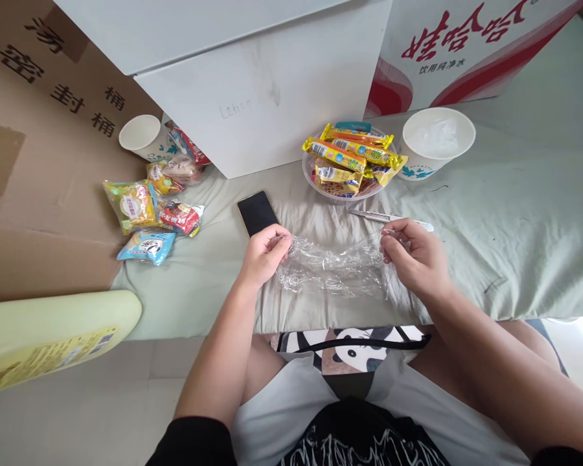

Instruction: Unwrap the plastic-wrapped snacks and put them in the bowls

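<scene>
A crinkled sheet of clear plastic wrap is stretched between my two hands, just above the cloth-covered surface. My left hand pinches its left end between thumb and fingers, close to a dark smartphone. At the other end my right hand is closed on the wrap in the same way. Behind that hand lies a utility knife, partly covered by the fingers. Beyond the wrap stands a clear round bowl heaped with yellow-wrapped snack bars.
Right of the bowl is a paper cup with clear plastic inside. Several packaged snacks lie at left near another paper cup. White boxes and a brown carton border the surface. A pale green rounded object juts in lower left.
</scene>
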Available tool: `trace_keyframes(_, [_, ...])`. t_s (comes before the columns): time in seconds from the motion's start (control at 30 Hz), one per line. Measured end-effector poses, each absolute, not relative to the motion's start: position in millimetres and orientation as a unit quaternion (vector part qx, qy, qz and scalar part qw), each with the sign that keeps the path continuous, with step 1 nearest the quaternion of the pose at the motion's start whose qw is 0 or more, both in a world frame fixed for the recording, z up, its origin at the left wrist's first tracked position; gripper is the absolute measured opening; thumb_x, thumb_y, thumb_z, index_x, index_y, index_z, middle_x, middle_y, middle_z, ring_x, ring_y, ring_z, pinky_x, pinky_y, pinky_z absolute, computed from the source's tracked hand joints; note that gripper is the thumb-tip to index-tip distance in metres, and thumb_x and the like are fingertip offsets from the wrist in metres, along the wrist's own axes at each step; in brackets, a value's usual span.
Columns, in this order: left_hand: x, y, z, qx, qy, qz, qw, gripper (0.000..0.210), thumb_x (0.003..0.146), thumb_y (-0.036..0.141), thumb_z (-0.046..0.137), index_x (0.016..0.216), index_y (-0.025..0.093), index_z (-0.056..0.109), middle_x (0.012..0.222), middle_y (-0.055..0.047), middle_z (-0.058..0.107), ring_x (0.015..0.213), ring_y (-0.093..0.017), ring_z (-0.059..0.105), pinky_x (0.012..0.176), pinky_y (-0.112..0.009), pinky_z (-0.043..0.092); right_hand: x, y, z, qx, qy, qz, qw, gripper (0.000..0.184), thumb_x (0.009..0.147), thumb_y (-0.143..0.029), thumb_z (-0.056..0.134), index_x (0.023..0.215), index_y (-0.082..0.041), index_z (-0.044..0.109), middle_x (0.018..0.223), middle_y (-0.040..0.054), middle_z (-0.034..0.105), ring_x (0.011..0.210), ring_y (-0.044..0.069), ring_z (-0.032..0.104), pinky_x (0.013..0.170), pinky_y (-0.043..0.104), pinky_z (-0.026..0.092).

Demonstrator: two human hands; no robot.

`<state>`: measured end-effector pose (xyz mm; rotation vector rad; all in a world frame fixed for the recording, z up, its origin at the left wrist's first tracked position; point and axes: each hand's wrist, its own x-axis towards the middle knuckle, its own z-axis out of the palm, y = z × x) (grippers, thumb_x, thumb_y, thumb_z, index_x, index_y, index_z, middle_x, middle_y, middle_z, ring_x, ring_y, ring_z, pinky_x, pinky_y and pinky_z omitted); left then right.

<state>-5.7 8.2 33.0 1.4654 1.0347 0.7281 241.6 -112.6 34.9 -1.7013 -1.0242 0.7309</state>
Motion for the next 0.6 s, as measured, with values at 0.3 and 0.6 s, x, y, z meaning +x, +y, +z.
trace_keyframes(0.3, [-9.3,10.4,28.0,0.590,0.437,0.337,0.589,0.020,0.077,0.033,0.075,0.071,0.019,0.064,0.050,0.004,0.053,0.045,-0.008,0.045,0.046,-0.022,0.033,244.5,-111.5,30.9,-0.707,-0.392,0.300,0.507,0.012,0.083,-0.028,0.066,0.094,-0.023,0.061,0.065,-0.0043,0.060,0.047,0.011,0.050,0.046,0.026,0.038])
trace_keyframes(0.6, [-10.0,18.0,33.1,0.434,0.409,0.449,0.665,0.032,0.064,0.036,0.087,0.069,0.019,0.060,0.042,0.012,0.032,0.040,-0.003,0.024,0.047,-0.020,0.027,252.6,-105.1,37.1,-0.674,-0.325,0.326,0.578,0.027,0.082,-0.032,0.071,0.103,-0.024,0.056,0.068,-0.0056,0.061,0.044,0.008,0.043,0.040,0.022,0.033])
